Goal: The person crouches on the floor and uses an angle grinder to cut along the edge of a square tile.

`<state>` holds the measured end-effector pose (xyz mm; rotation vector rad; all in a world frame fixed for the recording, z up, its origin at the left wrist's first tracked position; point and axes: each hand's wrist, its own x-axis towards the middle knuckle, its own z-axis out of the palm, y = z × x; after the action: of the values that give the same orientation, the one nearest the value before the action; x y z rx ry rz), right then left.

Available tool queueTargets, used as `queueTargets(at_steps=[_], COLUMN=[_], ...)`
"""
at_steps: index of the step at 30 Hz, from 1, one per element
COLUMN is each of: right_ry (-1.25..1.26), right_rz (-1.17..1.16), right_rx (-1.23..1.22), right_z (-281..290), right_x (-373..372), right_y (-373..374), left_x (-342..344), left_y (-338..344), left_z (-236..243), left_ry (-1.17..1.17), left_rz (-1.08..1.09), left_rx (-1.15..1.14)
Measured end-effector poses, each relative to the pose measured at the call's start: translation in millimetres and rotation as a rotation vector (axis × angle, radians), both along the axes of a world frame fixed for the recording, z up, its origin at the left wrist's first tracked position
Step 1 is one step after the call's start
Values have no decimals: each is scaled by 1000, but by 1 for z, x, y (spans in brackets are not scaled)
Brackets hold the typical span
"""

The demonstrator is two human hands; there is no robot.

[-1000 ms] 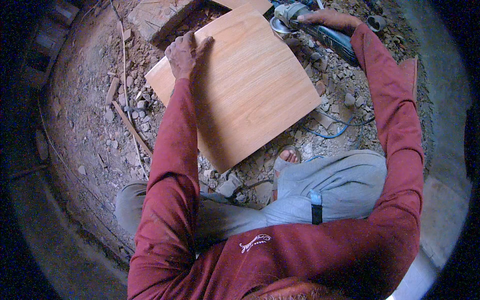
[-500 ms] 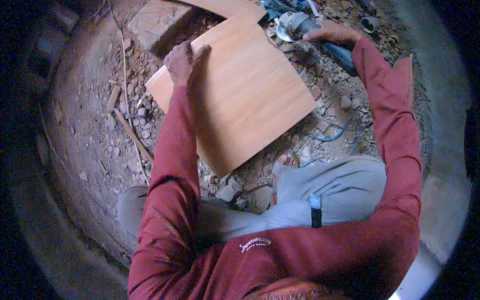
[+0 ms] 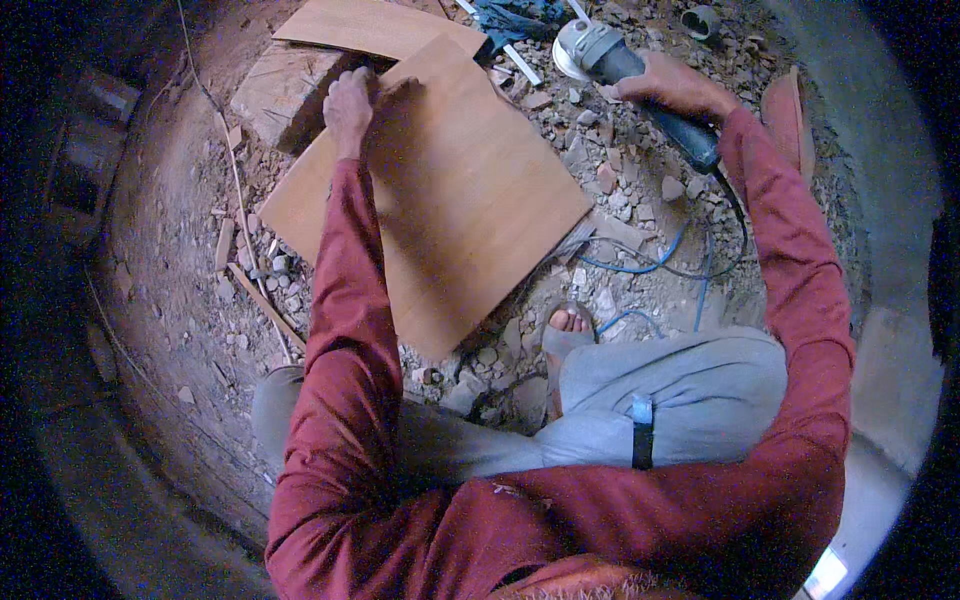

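A large square wood-look tile [image 3: 450, 190] lies tilted on the rubble in front of me. My left hand [image 3: 350, 105] presses on its far left edge, fingers curled over the rim. My right hand [image 3: 672, 88] grips the body of an angle grinder [image 3: 620, 62], whose disc end sits just past the tile's far right corner. Both arms wear dark red sleeves.
A second tile piece [image 3: 375, 25] and a stone block [image 3: 285, 90] lie behind the tile. Blue cable [image 3: 650, 265] loops over the rubble at right. My sandalled foot [image 3: 565, 335] rests near the tile's near corner. A brick [image 3: 785, 110] lies at far right.
The view has shifted so the tile and grinder sit lower in the picture. My right hand stays on the grinder and my left hand stays on the tile's edge.
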<state>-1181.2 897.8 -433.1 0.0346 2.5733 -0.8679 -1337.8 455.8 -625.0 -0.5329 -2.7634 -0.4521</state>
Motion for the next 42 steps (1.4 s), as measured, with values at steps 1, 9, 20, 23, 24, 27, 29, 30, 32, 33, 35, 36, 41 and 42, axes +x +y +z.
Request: queueTargets(at_steps=[1, 9, 20, 23, 24, 27, 29, 30, 32, 33, 35, 36, 41, 42], right_ry=[43, 254, 71, 24, 34, 100, 68, 99, 151, 161, 181, 161, 66, 66], right_rz=[13, -5, -273, -356, -352, -267, -283, -246, -176, -176, -179, -175, -179, -181], right_rx=[16, 214, -214, -371, -377, -362, -416, -371, -287, -320, -388, -378, -405, -395], right_z=[-5, 26, 39, 30, 27, 22, 12, 11, 8, 7, 4, 2, 1, -1], right_x=[0, 41, 122, 129, 128, 118, 117, 114, 107, 105, 102, 98, 92, 91], right_y=[4, -27, -56, -64, -62, -60, -58, -56, -53, -55, -59, -58, -67, -68], left_x=[1, 31, 95, 116, 123, 142, 146, 148, 153, 155, 160, 162, 157, 157], left_y=[-2, -12, -11, 6, 10, 21, 27, 29, 32, 33, 34, 34, 34, 33], left_z=[7, 35, 89, 111, 118, 145, 150, 152, 157, 160, 166, 169, 163, 162], left_ry=[57, -110, -274, -162, -146, -123, -49, -13, -9, -8, 0, 4, -13, -3], left_rz=[-25, -85, -2, 70, 96, 174, 204, 218, 225, 229, 210, 200, 239, 239], left_rx=[35, 345, 488, 474, 431, 256, 204, 179, 174, 173, 178, 181, 61, 64])
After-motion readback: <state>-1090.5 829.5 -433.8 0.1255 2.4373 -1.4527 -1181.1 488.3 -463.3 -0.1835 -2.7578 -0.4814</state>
